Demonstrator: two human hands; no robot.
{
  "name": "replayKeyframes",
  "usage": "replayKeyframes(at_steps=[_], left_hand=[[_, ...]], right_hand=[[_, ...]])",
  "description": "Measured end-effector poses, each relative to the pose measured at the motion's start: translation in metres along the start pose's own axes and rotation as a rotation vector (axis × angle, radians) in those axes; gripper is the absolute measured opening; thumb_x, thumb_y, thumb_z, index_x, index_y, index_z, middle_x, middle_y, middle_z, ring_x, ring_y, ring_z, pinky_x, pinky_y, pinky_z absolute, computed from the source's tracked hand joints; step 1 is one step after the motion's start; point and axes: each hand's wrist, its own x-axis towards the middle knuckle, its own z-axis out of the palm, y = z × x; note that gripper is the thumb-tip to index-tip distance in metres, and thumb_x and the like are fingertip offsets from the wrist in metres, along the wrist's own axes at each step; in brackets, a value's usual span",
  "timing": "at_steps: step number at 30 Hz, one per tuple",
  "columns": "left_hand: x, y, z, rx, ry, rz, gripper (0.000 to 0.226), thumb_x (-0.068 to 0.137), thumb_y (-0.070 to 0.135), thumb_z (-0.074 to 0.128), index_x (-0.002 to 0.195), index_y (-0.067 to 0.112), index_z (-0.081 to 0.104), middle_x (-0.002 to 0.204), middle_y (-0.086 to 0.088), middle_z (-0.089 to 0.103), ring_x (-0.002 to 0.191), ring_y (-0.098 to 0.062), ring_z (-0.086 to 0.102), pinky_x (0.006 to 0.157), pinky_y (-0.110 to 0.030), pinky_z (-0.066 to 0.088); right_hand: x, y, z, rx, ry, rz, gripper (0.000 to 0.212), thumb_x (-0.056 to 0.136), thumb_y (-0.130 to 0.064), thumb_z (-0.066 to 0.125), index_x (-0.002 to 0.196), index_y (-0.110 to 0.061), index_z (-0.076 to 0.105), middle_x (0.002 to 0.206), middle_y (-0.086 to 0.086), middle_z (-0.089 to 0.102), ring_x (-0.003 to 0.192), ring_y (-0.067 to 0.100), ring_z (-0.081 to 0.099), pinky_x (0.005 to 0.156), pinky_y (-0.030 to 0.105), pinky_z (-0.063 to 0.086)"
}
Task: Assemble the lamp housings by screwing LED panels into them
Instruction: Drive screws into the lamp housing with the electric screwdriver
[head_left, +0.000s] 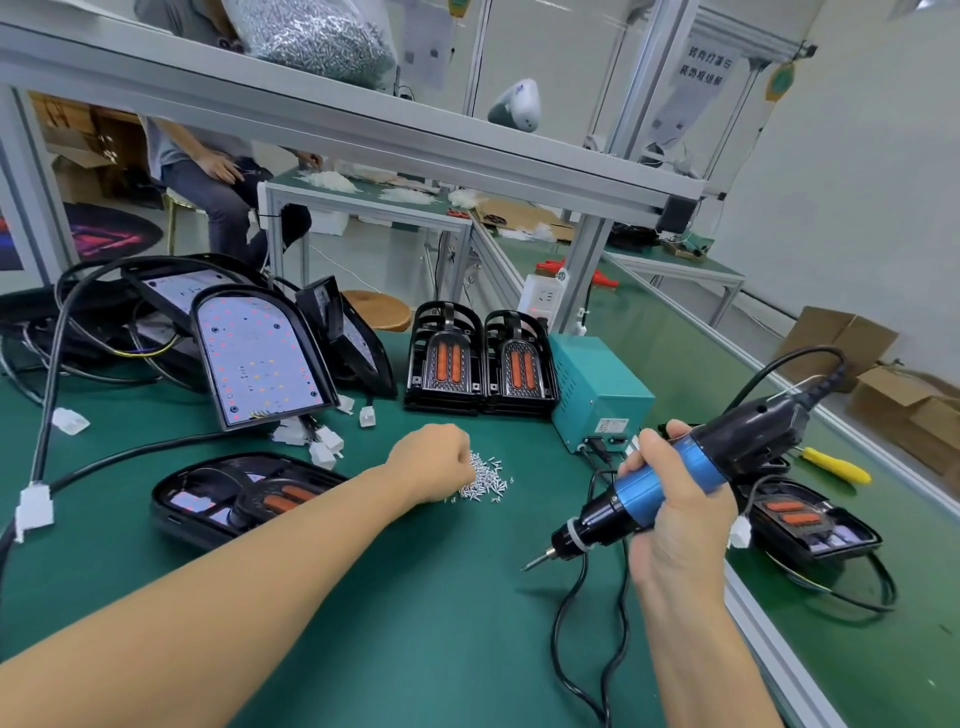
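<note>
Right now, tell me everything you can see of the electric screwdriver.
The electric screwdriver has a blue, metallic-looking middle barrel, a black nose with a thin bit pointing down-left, and a black rear body. A black cord leaves its back end and loops upward. It is tilted, clear of the green table, with the bit tip in the air. The right hand grips the blue barrel, fingers wrapped over the top. No screw is visible on the bit.

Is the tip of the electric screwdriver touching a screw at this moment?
No, the right hand holds the electric screwdriver with its tip in the air above the bare green mat, away from the pile of screws.
</note>
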Motion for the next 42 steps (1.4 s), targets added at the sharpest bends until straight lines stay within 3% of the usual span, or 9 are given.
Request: replayKeyframes(at_steps=[8,13,16,22,26,34,39,42], left_hand=[[-0.027,-0.021,-0.032,-0.749,0.095,0.016,0.009,0.076,0.001,0.072,0.073,0.010,0.072,0.065,-0.005,0.071,0.056,-0.010,0.056,0.059,-0.023,0.045],[-0.059,-0.060,-0.045,-0.970,0.181,-0.064,0.012,0.074,0.002,0.077,0.081,0.011,0.075,0.073,-0.007,0.072,0.064,-0.011,0.059,0.057,-0.013,0.047],[-0.078,-0.073,-0.049,-1.039,0.214,-0.068,0.011,0.079,-0.001,0.071,0.082,0.009,0.074,0.072,-0.007,0.073,0.059,-0.007,0.057,0.057,-0.012,0.045],[-0.104,-0.084,-0.061,-0.992,0.226,-0.016,0.012,0.086,0.005,0.066,0.084,0.012,0.075,0.074,-0.007,0.073,0.061,-0.004,0.057,0.059,-0.011,0.044],[-0.117,-0.087,-0.065,-0.994,0.251,0.019,0.010,0.086,0.006,0.066,0.084,0.009,0.075,0.076,-0.009,0.073,0.070,-0.008,0.060,0.071,-0.015,0.047],[-0.125,-0.092,-0.069,-0.967,0.282,0.029,0.012,0.085,0.007,0.067,0.077,0.010,0.076,0.074,-0.009,0.072,0.070,-0.011,0.063,0.081,-0.029,0.048],[-0.122,-0.093,-0.068,-0.874,0.251,0.053,0.015,0.086,0.012,0.066,0.073,0.017,0.073,0.074,-0.002,0.071,0.068,-0.008,0.058,0.075,-0.026,0.044],[-0.116,-0.093,-0.063,-0.571,0.302,0.058,0.015,0.089,0.019,0.062,0.075,0.022,0.066,0.075,-0.001,0.068,0.057,-0.001,0.045,0.064,-0.022,0.038]], right_hand=[[-0.006,-0.007,0.022,0.099,-0.031,-0.055,0.022,0.087,0.001,0.063,0.099,-0.017,0.056,0.059,-0.006,0.057,0.056,0.012,0.055,0.061,0.024,0.049],[-0.011,-0.008,0.048,0.246,-0.082,-0.041,0.020,0.089,0.001,0.059,0.098,-0.016,0.059,0.063,-0.007,0.055,0.053,0.010,0.053,0.060,0.022,0.046],[-0.017,-0.005,0.071,0.324,-0.125,-0.016,0.017,0.090,-0.001,0.057,0.094,-0.018,0.057,0.060,-0.007,0.053,0.053,0.008,0.053,0.061,0.021,0.047],[-0.032,0.000,0.120,0.515,-0.182,0.057,0.020,0.085,-0.001,0.060,0.095,-0.018,0.056,0.069,-0.004,0.055,0.059,0.009,0.055,0.064,0.021,0.050],[-0.042,0.006,0.139,0.515,-0.212,0.096,0.022,0.088,0.003,0.057,0.093,-0.018,0.058,0.071,-0.003,0.054,0.058,0.009,0.054,0.062,0.021,0.050],[-0.050,0.009,0.148,0.488,-0.256,0.088,0.023,0.088,0.003,0.056,0.091,-0.019,0.057,0.073,-0.004,0.051,0.057,0.008,0.051,0.063,0.021,0.049],[-0.049,0.012,0.146,0.459,-0.286,0.059,0.022,0.082,0.000,0.060,0.094,-0.018,0.057,0.071,-0.004,0.052,0.057,0.007,0.053,0.062,0.021,0.050],[-0.048,0.019,0.143,0.415,-0.274,0.038,0.024,0.077,-0.002,0.062,0.096,-0.017,0.057,0.070,-0.004,0.054,0.058,0.008,0.053,0.063,0.021,0.049]])
